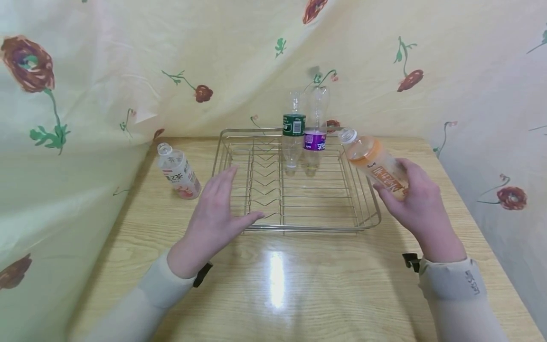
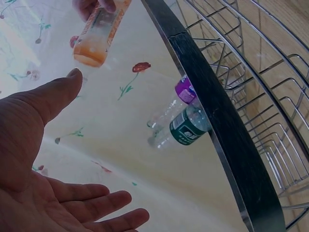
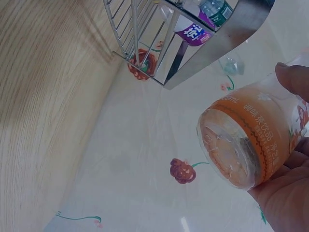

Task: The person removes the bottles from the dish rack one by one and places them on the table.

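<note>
My right hand (image 1: 420, 202) grips a clear plastic bottle with an orange label (image 1: 378, 166). It is raised and tilted at the rack's right side, its neck pointing up and left; the right wrist view shows its base. My left hand (image 1: 213, 209) holds nothing, thumb and fingers spread apart by the left side of the wire dish rack (image 1: 299, 229). Two clear bottles stand at the back of that rack, one with a green label (image 1: 293, 125), the other with a purple label (image 1: 315, 141).
A pinkish drink bottle (image 1: 179, 173) stands on the wooden table (image 1: 239, 294), left of the rack. Behind and at both sides hangs a cream cloth (image 1: 239, 57) printed with flowers. V-shaped wire dividers run front to back in the rack's left part.
</note>
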Demonstrator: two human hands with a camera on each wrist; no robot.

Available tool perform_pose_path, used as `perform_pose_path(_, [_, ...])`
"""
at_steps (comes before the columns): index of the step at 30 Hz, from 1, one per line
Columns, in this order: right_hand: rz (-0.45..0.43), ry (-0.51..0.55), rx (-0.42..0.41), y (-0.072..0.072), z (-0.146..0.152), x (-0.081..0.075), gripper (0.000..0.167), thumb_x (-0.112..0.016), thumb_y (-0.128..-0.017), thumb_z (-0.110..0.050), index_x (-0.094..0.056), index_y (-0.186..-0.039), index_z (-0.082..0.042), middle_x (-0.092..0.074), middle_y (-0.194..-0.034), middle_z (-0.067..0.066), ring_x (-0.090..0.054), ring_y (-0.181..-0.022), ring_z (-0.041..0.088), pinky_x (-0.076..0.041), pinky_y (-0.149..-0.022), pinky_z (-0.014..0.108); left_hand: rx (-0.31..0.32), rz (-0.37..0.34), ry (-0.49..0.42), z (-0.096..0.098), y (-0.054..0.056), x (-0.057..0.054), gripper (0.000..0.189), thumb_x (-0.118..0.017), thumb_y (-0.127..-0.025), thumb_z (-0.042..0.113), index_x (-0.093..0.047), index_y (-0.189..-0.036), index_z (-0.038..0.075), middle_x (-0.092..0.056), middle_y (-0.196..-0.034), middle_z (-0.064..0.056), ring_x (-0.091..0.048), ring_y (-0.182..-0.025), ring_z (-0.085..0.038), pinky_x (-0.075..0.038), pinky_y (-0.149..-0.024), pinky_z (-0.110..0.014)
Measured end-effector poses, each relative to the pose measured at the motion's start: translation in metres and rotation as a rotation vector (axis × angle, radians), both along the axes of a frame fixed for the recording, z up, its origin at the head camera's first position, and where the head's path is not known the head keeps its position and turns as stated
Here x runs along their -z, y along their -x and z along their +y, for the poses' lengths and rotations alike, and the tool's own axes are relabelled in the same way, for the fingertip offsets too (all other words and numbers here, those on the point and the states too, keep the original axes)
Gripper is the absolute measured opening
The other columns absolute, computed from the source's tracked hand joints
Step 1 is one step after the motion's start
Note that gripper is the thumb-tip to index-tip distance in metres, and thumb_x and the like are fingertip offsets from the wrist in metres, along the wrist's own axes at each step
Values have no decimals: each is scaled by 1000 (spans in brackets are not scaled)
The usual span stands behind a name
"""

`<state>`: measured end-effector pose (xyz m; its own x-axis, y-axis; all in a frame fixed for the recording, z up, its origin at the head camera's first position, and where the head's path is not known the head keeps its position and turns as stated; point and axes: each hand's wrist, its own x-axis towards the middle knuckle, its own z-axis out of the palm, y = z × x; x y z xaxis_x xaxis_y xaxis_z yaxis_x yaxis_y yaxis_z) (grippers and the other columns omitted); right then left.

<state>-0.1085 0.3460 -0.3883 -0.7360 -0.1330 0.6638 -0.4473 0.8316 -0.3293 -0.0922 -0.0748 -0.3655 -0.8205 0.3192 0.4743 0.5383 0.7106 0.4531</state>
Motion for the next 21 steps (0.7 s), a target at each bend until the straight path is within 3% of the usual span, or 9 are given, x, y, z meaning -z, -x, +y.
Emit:
perform_pose_path(6, [3,10,-1,-1,1,0,76,-88,-73,-1,-49,-136,15,-59,-116,38,-60,-95,49,-52,-74,65,-24,-10,2,-2,-1,2,113,-95,-68,45,-36,-154,-1,-43,-153,-18,-38,-140,-36,-30,-117,-49])
perform_pose_path(12, [7,13,14,0,3,2,68,-87,-75,-2,-52,-131,15,-61,-112,35,-59,-85,44,-51,-66,57,-49,-56,18,-5,-3,4,117,-96,-67,46,-34,-154,-2,-43,-152,-21,-37,-141,-38,-28,-117,-50])
perform_pose_path(17, [-3,32,22,1,4,2,68,-89,-75,-4,-52,-129,15,-61,-114,35,-60,-91,47,-53,-72,61,-86,-110,36,-9,-4,6,121,-93,-68,50,-29,-157,0,-39,-155,-20,-34,-142,-38,-28,-117,-52])
perform_pose_path(21, [-23,54,41,2,6,3,71,-90,-75,-7,-51,-131,15,-61,-113,34,-60,-88,47,-53,-69,61,-102,-145,17,-14,-4,9,120,-92,-69,53,-29,-157,2,-37,-156,-18,-32,-143,-37,-29,-117,-52])
